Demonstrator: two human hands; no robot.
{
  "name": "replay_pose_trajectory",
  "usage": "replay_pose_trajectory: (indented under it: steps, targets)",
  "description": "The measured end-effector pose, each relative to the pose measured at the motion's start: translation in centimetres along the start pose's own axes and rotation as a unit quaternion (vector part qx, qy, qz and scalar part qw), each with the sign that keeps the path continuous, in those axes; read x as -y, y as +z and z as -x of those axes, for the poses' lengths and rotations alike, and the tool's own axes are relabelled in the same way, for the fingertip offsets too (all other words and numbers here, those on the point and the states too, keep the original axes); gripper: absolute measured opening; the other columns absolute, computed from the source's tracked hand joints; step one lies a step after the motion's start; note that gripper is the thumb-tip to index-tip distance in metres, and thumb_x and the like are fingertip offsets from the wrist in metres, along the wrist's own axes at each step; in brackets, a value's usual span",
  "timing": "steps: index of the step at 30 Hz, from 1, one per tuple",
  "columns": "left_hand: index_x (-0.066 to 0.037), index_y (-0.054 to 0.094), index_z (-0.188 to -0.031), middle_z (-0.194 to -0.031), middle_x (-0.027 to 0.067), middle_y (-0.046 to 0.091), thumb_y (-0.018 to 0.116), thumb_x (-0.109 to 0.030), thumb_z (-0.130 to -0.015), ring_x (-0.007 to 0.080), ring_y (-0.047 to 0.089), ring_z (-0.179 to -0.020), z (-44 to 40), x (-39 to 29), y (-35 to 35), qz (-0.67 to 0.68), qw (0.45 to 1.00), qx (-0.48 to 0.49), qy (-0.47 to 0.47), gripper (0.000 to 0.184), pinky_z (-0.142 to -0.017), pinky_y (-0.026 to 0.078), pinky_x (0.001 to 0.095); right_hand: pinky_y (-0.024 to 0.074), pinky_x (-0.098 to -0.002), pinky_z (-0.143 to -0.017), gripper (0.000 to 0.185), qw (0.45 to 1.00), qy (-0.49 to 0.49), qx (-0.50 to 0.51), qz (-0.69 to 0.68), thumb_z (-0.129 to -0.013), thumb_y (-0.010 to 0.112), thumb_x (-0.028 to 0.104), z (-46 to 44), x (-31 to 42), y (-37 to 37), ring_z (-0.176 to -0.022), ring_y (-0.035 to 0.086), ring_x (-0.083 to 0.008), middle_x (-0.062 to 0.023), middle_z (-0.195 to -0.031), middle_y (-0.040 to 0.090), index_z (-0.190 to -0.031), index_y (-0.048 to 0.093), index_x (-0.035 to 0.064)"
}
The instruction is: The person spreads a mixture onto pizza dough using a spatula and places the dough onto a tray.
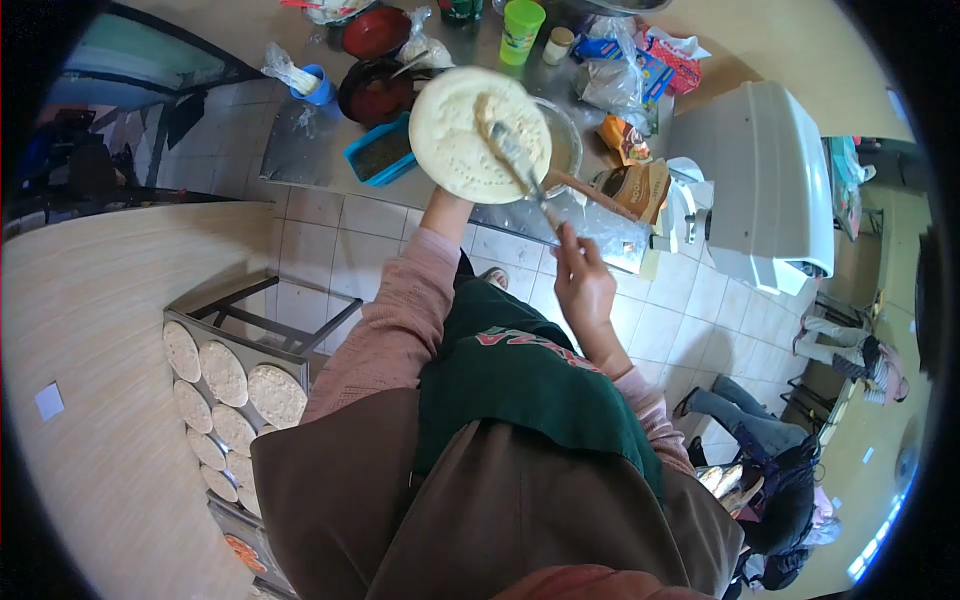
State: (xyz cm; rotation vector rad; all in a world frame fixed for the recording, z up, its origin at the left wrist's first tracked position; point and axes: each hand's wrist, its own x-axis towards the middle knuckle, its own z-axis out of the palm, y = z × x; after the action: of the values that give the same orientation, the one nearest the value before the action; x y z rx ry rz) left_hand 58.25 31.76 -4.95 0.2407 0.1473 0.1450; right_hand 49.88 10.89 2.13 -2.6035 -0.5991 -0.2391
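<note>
A round, flat dough base [450,140], pale and dotted with small holes, is held up above the metal table's front edge. My left hand [447,205] supports it from below; the fingers are hidden under the dough. In my right hand [585,285] is the handle of a spoon [520,165], its head blurred and resting on a patch of light spread [487,112] on the dough. Partly behind the dough stands a metal bowl [565,140]. A blue tray [382,152] with dark contents sits left of the dough.
The metal table [300,150] also carries a green cup [521,32], a jar [558,46], red bowls [376,33], and bags. A white machine [755,180] stands right. Several round bases lie on a rack [235,400] at left. Other people [770,440] are at lower right.
</note>
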Motion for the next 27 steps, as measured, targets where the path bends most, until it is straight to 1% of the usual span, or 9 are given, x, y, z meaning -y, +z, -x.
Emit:
replay_pose_trajectory:
  steps: [6, 11, 15, 16, 17, 18, 19, 20, 27]
  targets:
    - [-0.012, 0.038, -0.143, -0.145, 0.0098, 0.042, 0.037, -0.059, -0.092, 0.0319, 0.042, -0.131, 1.4, -1.4, -1.1, -0.023, 0.999, -0.025, 0.011, 0.069, -0.110, 0.033, 0.0512, 0.0520, -0.0378, -0.056, 0.037, 0.989, -0.018, 0.066, -0.128, -0.082, 0.069, 0.009, 0.8, 0.2, -1.1, -0.069, 0.065, -0.0283, -0.0107, -0.090, 0.064, -0.118, 0.064, 0.0105]
    - [-0.012, 0.038, -0.142, -0.144, 0.0098, 0.043, 0.037, -0.058, -0.093, 0.0320, 0.042, -0.130, 1.6, -2.2, -1.1, -0.044, 0.998, -0.032, 0.017, 0.068, -0.110, 0.033, 0.0510, 0.0513, -0.0395, -0.056, 0.034, 0.997, 0.005, -0.026, -0.076, -0.085, 0.066, 0.010, -3.6, -1.5, 0.5, -0.067, 0.064, -0.0302, -0.0107, -0.090, 0.063, -0.119, 0.063, 0.0096]
    - [-0.011, 0.039, -0.142, -0.143, 0.0108, 0.045, 0.037, -0.056, -0.094, 0.0329, 0.045, -0.128, 0.3, -0.8, -4.4, -0.025, 0.999, -0.034, 0.025, 0.066, -0.108, 0.035, 0.0513, 0.0523, -0.0392, -0.057, 0.035, 0.998, -0.044, 0.017, -0.048, -0.085, 0.065, 0.010, -2.5, -0.1, 1.2, -0.067, 0.064, -0.0291, -0.0104, -0.090, 0.061, -0.120, 0.062, 0.0090]
    - [-0.011, 0.040, -0.141, -0.142, 0.0118, 0.045, 0.037, -0.054, -0.094, 0.0323, 0.045, -0.128, -0.5, -0.9, -5.5, 0.144, 0.979, 0.139, -0.040, 0.064, -0.108, 0.035, 0.0505, 0.0523, -0.0392, -0.057, 0.035, 0.998, -0.045, 0.017, -0.048, -0.085, 0.065, 0.010, -2.0, 0.2, 0.7, -0.067, 0.064, -0.0291, -0.0104, -0.090, 0.061, -0.120, 0.062, 0.0090]
    - [-0.011, 0.040, -0.141, -0.141, 0.0128, 0.045, 0.036, -0.052, -0.095, 0.0316, 0.044, -0.128, -1.1, -0.9, -6.6, 0.304, 0.897, 0.305, -0.102, 0.062, -0.108, 0.036, 0.0497, 0.0524, -0.0388, -0.057, 0.035, 0.995, -0.071, 0.040, -0.060, -0.085, 0.066, 0.011, -1.7, 0.4, 0.1, -0.067, 0.064, -0.0289, -0.0098, -0.090, 0.061, -0.119, 0.062, 0.0088]
    - [-0.011, 0.040, -0.141, -0.141, 0.0128, 0.045, 0.036, -0.052, -0.095, 0.0316, 0.044, -0.128, -0.6, -1.2, -6.0, 0.304, 0.896, 0.306, -0.101, 0.062, -0.108, 0.036, 0.0497, 0.0524, -0.0385, -0.057, 0.035, 0.991, -0.096, 0.064, -0.072, -0.084, 0.066, 0.011, -1.4, 0.6, -0.4, -0.067, 0.064, -0.0286, -0.0091, -0.089, 0.061, -0.119, 0.062, 0.0087]
    - [-0.011, 0.040, -0.141, -0.141, 0.0128, 0.045, 0.036, -0.053, -0.095, 0.0318, 0.044, -0.128, 0.3, -1.6, -4.9, 0.177, 0.972, 0.141, -0.057, 0.062, -0.108, 0.036, 0.0498, 0.0525, -0.0382, -0.057, 0.035, 0.988, -0.115, 0.067, -0.072, -0.084, 0.067, 0.011, -1.3, 0.5, -0.7, -0.067, 0.064, -0.0277, -0.0083, -0.089, 0.062, -0.119, 0.062, 0.0096]
    - [-0.011, 0.040, -0.141, -0.141, 0.0128, 0.045, 0.036, -0.053, -0.095, 0.0320, 0.044, -0.128, 0.7, -1.9, -4.1, 0.042, 0.999, -0.031, -0.010, 0.063, -0.108, 0.035, 0.0499, 0.0525, -0.0382, -0.057, 0.035, 0.988, -0.118, 0.064, -0.070, -0.084, 0.067, 0.011, -1.3, 0.3, -0.7, -0.067, 0.064, -0.0277, -0.0083, -0.089, 0.062, -0.119, 0.062, 0.0096]
    - [-0.011, 0.040, -0.141, -0.143, 0.0121, 0.044, 0.037, -0.056, -0.093, 0.0317, 0.043, -0.129, 2.1, -1.6, -2.3, -0.011, 0.999, -0.048, -0.016, 0.066, -0.108, 0.035, 0.0508, 0.0526, -0.0377, -0.055, 0.036, 1.000, -0.023, -0.010, -0.014, -0.085, 0.066, 0.011, -3.0, -1.1, 1.7, -0.068, 0.065, -0.0280, -0.0089, -0.089, 0.062, -0.120, 0.062, 0.0103]
